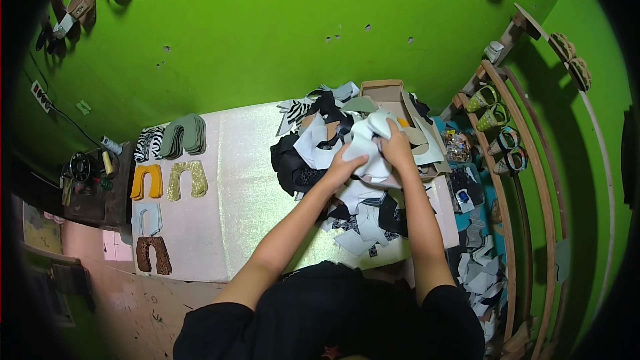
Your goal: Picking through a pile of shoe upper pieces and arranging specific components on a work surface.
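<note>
Both hands are closed on a bundle of white curved cut pieces [365, 150], thin and floppy like sheet material. My left hand [345, 167] grips the bundle's near left side, thumb on top. On its right side my right hand [396, 149] has its fingers wrapped round the edge. The bundle is held above a heap of mixed scraps [291, 160] in black, white, grey and zebra print. Just behind it stands an open cardboard box [381, 85], also with cut pieces in it. How many pieces I hold is hard to make out.
U-shaped pieces lie in sorted stacks at the table's left: zebra, grey-green [184, 136], mustard [147, 181], gold glitter [188, 180], pale blue [147, 219], brown leopard [153, 255]. A sewing machine [81, 168] stands further left. Right are a wooden shoe rack [530, 213] and floor scraps [481, 273].
</note>
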{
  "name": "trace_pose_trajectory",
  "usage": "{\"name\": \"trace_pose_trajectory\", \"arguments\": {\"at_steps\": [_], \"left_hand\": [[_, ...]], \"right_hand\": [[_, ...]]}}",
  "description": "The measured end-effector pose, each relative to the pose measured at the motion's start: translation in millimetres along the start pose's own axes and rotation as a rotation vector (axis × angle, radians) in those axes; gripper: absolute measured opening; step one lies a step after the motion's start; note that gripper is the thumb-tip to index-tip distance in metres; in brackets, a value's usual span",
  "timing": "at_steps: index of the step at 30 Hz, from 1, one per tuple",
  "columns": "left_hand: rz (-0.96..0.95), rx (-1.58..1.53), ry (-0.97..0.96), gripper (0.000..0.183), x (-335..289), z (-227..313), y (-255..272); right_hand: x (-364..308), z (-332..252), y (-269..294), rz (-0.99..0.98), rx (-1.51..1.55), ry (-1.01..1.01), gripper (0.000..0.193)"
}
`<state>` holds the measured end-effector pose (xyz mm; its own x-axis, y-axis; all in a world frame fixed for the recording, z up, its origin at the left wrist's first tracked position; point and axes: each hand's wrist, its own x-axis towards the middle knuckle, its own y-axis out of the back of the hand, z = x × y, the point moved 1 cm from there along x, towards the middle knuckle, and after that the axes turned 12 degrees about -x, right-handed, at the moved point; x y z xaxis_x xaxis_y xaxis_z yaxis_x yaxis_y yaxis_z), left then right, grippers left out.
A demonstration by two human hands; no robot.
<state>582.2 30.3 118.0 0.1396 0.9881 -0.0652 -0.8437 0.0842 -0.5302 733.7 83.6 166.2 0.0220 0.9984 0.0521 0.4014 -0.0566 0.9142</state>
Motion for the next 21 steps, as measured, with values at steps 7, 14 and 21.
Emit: {"name": "trace_pose_trajectory", "arguments": {"at_steps": [7,14,21], "left_hand": [[0.248,0.138,-0.104,0.027,54,45,-32],[0.227,0.013,-0.371,0.027,105,93,-41],[0.208,0.617,-0.183,0.087,78,21,-2]], "right_hand": [[40,37,39,0.4,0.305,0.124,0.049],[54,5,123,0.438,0.435,0.306,0.056],[18,16,91,0.288,0.154,0.454,0.062]]}}
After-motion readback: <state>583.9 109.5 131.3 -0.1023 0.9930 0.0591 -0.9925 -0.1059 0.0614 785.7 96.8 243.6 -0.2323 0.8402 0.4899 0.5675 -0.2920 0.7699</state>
